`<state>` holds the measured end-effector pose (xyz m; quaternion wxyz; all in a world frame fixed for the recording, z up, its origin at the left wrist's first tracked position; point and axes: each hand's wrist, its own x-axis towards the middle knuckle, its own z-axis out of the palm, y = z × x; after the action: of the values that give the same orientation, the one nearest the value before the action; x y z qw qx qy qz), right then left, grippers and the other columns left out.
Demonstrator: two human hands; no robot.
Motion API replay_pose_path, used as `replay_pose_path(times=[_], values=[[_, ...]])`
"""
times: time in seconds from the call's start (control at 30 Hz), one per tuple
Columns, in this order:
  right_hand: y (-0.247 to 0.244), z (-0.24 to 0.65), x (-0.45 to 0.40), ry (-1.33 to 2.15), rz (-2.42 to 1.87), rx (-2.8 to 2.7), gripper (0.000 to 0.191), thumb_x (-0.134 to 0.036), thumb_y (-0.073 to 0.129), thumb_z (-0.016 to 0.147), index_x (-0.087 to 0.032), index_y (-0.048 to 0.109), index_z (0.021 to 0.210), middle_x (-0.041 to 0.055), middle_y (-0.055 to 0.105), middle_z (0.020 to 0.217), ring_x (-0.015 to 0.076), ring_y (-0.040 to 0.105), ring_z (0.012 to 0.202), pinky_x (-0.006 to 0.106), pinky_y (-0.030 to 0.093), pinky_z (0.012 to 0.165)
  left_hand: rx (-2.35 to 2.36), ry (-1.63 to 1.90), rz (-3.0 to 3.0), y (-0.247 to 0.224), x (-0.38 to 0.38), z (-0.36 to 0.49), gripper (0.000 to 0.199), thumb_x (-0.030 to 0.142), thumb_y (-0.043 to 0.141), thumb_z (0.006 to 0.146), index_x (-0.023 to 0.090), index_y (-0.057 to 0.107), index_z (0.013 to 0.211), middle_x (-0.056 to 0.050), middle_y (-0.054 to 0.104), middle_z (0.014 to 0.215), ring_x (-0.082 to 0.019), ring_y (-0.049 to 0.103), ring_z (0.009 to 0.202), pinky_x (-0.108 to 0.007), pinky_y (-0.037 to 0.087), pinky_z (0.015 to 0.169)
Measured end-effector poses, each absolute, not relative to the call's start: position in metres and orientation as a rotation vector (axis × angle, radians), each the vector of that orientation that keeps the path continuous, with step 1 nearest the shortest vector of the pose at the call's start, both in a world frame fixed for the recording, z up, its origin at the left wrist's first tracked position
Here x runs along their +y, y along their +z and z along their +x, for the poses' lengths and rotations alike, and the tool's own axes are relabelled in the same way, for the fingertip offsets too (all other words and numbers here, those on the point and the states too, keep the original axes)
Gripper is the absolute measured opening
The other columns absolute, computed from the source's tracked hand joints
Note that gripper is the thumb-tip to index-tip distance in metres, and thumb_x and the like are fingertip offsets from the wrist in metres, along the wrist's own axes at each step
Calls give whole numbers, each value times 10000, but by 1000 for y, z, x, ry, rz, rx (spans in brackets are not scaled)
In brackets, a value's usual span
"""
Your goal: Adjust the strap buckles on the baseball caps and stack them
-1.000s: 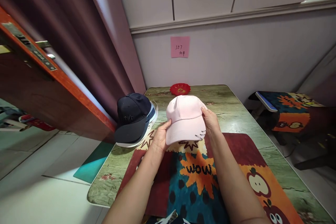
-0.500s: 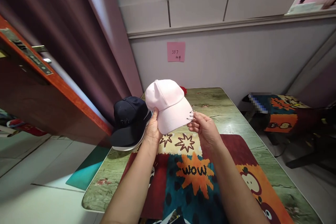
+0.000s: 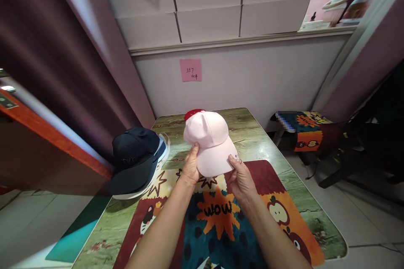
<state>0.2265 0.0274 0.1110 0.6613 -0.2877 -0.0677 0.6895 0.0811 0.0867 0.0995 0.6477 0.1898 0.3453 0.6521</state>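
A pale pink baseball cap [image 3: 211, 134] is held up over the table, its brim pointing toward me and a little right. My left hand [image 3: 191, 167] grips the cap's left side, thumb on top near where brim meets crown; its other fingers are hidden underneath. At the brim's right corner, my right hand [image 3: 241, 178] pinches the edge, thumb above and fingers below. The metal rings on that corner are mostly covered by this hand. A stack of caps, topped by a dark navy cap [image 3: 134, 151], sits left of my left hand, with lighter brims showing beneath.
Behind the pink cap lies a red item [image 3: 193, 113], partly hidden. A colourful mat [image 3: 221, 235] with "WOW" covers the near part of the wood-patterned table [image 3: 246, 124]. A pink note [image 3: 191, 70] is on the wall. An orange-edged door [image 3: 57, 138] stands at left; a bench [image 3: 307, 128] at right.
My right hand has shifted from fingering the rings to gripping the brim's corner. The pink cap is lower and farther from the dark stack. The view has turned right.
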Motion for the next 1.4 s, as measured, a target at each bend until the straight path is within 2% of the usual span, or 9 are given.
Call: replay_pose_path(times=[0.1, 0.2, 0.37, 0.53, 0.67, 0.8, 1.0, 1.27, 1.4], values=[[100, 242, 34, 1538, -689, -51, 342, -85, 829, 705, -162, 676, 1001, 39, 793, 992, 152, 757, 841, 212, 641, 730, 832, 1365, 465, 87, 90, 100, 431, 410, 774, 819, 123, 652, 1117, -138, 779, 990, -269, 755, 926, -433, 602, 923], [96, 265, 56, 1507, -730, -28, 279, -54, 800, 713, -175, 670, 927, 15, 794, 913, 138, 758, 781, 181, 633, 672, 989, 1250, 701, 77, 94, 106, 449, 509, 632, 904, 123, 627, 1133, -160, 762, 1029, -275, 744, 956, -470, 585, 932], [117, 301, 126, 1422, -710, -152, 252, -78, 797, 729, -200, 666, 906, -22, 787, 860, 116, 748, 752, 176, 634, 678, 1645, 1051, 1710, 31, 75, 79, 357, 394, 582, 901, 144, 630, 1152, -186, 684, 1238, -348, 619, 1220, -579, 449, 1078], [122, 329, 181, 1286, -710, -243, 196, -109, 768, 761, -203, 661, 896, -40, 776, 899, 99, 738, 821, 190, 630, 764, 1809, 805, 2296, -14, 53, 55, 374, 360, 537, 928, 171, 623, 1240, -165, 625, 1375, -330, 536, 1342, -564, 336, 1185], [82, 352, 182, 1228, -845, -200, 204, -87, 746, 757, -194, 649, 902, -24, 768, 881, 108, 735, 795, 201, 631, 733, 1816, 721, 2360, -15, 56, 56, 376, 366, 479, 973, 170, 602, 1269, -154, 613, 1395, -301, 530, 1346, -546, 307, 1201], [36, 373, 164, 1172, -1018, -147, 204, -71, 733, 740, -202, 637, 864, -24, 750, 802, 122, 731, 740, 192, 624, 643, 1856, 704, 2359, -13, 59, 59, 419, 386, 467, 978, 135, 586, 1291, -184, 589, 1415, -314, 503, 1370, -547, 302, 1200], [7, 390, 144, 1090, -1163, -217, 235, -167, 794, 688, -217, 655, 870, 39, 764, 926, 204, 743, 871, 276, 654, 714, 1907, 702, 2341, -17, 58, 59, 465, 411, 469, 979, 119, 566, 1327, -204, 549, 1459, -330, 476, 1394, -559, 304, 1194], [4, 410, 110, 1017, -1294, -328, 558, -212, 902, 571, -174, 648, 1066, 71, 721, 1003, 191, 726, 817, 242, 640, 656, 1902, 720, 2331, -16, 59, 60, 454, 391, 462, 976, 107, 566, 1314, -219, 557, 1442, -334, 491, 1374, -555, 315, 1183], [1, 423, 102, 979, -1381, -362, 679, -188, 926, 508, -166, 657, 1131, 107, 679, 1141, 198, 719, 840, 242, 637, 633, 1900, 735, 2323, -15, 59, 61, 449, 381, 475, 964, 94, 576, 1295, -232, 560, 1431, -344, 495, 1367, -561, 316, 1178]])
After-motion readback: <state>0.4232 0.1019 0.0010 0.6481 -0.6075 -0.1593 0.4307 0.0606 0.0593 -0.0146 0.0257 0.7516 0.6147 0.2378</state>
